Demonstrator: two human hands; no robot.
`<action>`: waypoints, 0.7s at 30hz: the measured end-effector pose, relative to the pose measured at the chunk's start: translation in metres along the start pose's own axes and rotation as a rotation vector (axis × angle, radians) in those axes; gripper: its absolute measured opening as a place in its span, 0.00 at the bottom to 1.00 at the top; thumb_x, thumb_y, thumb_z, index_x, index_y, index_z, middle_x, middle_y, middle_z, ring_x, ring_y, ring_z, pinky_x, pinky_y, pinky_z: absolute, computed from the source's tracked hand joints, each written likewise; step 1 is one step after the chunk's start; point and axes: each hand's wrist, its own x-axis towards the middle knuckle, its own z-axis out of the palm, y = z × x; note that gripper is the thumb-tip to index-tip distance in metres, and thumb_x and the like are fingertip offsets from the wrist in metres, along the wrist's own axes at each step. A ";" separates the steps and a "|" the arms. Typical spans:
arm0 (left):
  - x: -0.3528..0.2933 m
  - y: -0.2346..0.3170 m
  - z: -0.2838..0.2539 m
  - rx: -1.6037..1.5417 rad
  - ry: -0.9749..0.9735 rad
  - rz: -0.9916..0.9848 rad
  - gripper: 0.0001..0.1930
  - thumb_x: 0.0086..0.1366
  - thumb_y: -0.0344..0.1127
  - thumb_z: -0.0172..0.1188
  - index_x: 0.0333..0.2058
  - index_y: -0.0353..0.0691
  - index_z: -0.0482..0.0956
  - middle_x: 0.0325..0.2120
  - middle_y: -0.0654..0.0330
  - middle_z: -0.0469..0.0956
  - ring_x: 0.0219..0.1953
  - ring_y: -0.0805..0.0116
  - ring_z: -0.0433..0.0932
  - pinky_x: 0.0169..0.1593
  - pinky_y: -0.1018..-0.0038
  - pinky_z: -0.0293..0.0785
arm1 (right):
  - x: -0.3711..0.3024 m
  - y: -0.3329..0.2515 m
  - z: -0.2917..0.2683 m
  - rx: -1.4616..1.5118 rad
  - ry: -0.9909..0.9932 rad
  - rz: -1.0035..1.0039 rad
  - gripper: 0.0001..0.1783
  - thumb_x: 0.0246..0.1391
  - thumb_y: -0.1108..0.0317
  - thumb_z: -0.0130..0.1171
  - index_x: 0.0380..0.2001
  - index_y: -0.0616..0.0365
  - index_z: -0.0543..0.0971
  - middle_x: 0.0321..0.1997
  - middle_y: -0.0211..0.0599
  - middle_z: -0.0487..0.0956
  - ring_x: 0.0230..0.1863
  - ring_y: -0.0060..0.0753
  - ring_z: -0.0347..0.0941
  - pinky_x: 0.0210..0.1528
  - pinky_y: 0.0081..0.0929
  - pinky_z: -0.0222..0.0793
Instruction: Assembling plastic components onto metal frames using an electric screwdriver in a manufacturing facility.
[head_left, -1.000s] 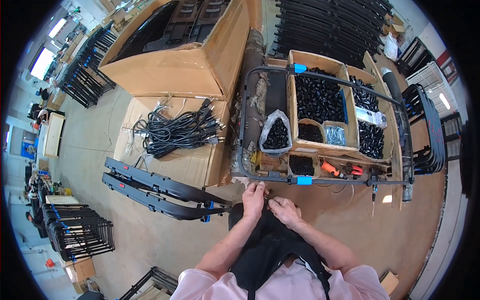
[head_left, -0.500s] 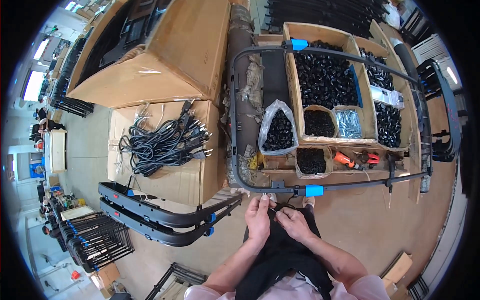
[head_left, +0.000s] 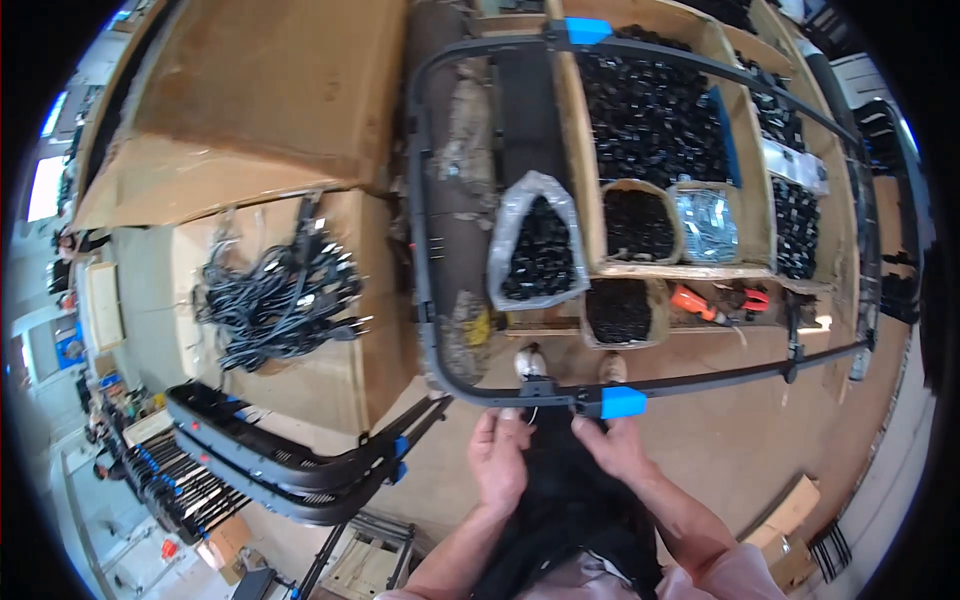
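Observation:
A black tubular frame (head_left: pixel 700 377) with rounded corners lies across the bench, a blue clip (head_left: pixel 622 402) on its near bar and another blue clip (head_left: pixel 587 31) on its far bar. My left hand (head_left: pixel 500 460) is closed just below the small black bracket (head_left: pixel 538 390) on the near bar. A thin wire-like loop shows by its fingertips; what exactly they pinch is hidden. My right hand (head_left: pixel 617 450) grips the near bar beside the blue clip, thumb at the tube's lower edge, its other fingers mostly hidden.
Inside the frame's outline are a wooden bin (head_left: pixel 680 269) of black parts, a plastic bag (head_left: pixel 545 290), a box of small black pieces (head_left: pixel 625 310) and an orange tool (head_left: pixel 695 301). Left, coiled power cords (head_left: pixel 270 300) lie on a cardboard box (head_left: pixel 385 350), with black curved panels (head_left: pixel 270 465) below.
My hands have moved apart and up against the near bar; the right went from beside the left to the blue clip. The whole view has shifted, with the bench closer.

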 end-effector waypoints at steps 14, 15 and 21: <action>0.021 0.055 -0.032 0.647 0.055 0.641 0.05 0.76 0.27 0.57 0.46 0.33 0.80 0.40 0.58 0.79 0.35 0.71 0.74 0.43 0.75 0.73 | 0.138 0.185 -0.206 -1.067 0.298 0.213 0.37 0.52 0.60 0.69 0.65 0.57 0.72 0.63 0.55 0.75 0.63 0.60 0.73 0.63 0.57 0.70; 0.032 0.059 -0.034 0.717 0.048 0.731 0.06 0.75 0.25 0.58 0.46 0.33 0.80 0.42 0.54 0.81 0.41 0.63 0.78 0.47 0.70 0.75 | 0.138 0.176 -0.206 -1.054 0.237 0.203 0.36 0.52 0.59 0.68 0.64 0.58 0.73 0.62 0.56 0.75 0.62 0.61 0.73 0.63 0.55 0.72; 0.063 0.072 -0.029 0.939 -0.034 0.997 0.05 0.71 0.24 0.61 0.44 0.33 0.80 0.36 0.49 0.80 0.37 0.49 0.80 0.43 0.65 0.78 | 0.084 0.137 -0.210 -1.041 0.174 -0.003 0.30 0.58 0.58 0.64 0.61 0.59 0.75 0.51 0.55 0.81 0.52 0.63 0.79 0.56 0.51 0.75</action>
